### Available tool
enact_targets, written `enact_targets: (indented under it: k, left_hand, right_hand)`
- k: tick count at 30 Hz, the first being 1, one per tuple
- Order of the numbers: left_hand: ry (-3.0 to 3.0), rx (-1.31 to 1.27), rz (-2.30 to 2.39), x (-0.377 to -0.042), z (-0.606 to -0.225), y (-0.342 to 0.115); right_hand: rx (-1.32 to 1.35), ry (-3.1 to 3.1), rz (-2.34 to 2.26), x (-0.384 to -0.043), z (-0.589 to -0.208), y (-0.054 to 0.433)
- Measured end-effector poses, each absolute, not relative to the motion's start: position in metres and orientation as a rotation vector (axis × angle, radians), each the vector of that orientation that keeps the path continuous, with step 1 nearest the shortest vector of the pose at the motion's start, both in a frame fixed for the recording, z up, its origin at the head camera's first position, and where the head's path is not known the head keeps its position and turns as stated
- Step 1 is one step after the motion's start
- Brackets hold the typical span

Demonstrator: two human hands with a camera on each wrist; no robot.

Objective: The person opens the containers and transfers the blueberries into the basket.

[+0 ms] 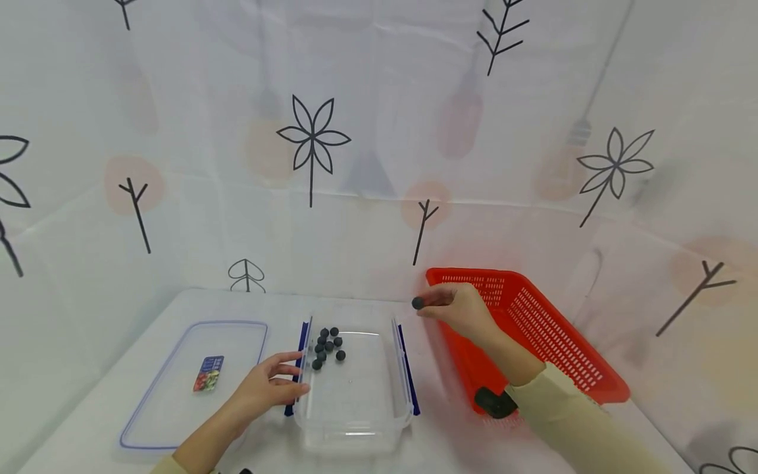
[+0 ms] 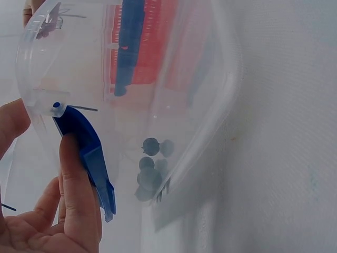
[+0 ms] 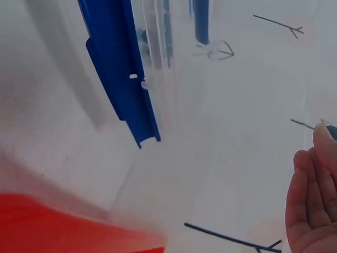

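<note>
My right hand (image 1: 464,311) pinches a dark blueberry (image 1: 417,303) between thumb and fingertips, raised beside the red basket's far left corner. In the right wrist view only part of that blueberry (image 3: 331,130) shows past the thumb. A clear plastic box (image 1: 355,428) stands in the middle, with several blueberries (image 1: 329,346) gathered at its far left. My left hand (image 1: 266,387) rests against the box's left side, its fingers loosely straight. In the left wrist view, one finger touches the box's blue latch (image 2: 92,153), which hangs down.
On the left lies a clear lid (image 1: 156,401) with a blue rim and a colourful label (image 1: 208,373). The red perforated basket (image 1: 556,329) stands on the right, its inside partly hidden by my right arm. A patterned cloth (image 1: 373,230) hangs behind the white table.
</note>
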State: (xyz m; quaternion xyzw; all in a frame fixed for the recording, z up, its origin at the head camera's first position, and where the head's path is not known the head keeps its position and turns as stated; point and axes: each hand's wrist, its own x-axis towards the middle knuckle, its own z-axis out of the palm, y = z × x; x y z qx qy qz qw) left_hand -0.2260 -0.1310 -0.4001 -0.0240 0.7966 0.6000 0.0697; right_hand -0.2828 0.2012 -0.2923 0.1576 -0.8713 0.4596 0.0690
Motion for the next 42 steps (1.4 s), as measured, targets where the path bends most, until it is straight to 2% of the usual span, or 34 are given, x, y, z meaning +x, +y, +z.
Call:
enact_targets:
  k: [26, 42]
  left_hand:
    - [2.375, -0.050, 1.822, -0.224, -0.399, -0.131]
    - [2.370, -0.043, 1.837, -0.224, -0.399, -0.131]
  right_hand:
    - [0.288, -2.721, 1.256, -0.317, -0.294, 0.309]
    - [0.186, -2.839, 1.298, -0.342, -0.307, 0.338]
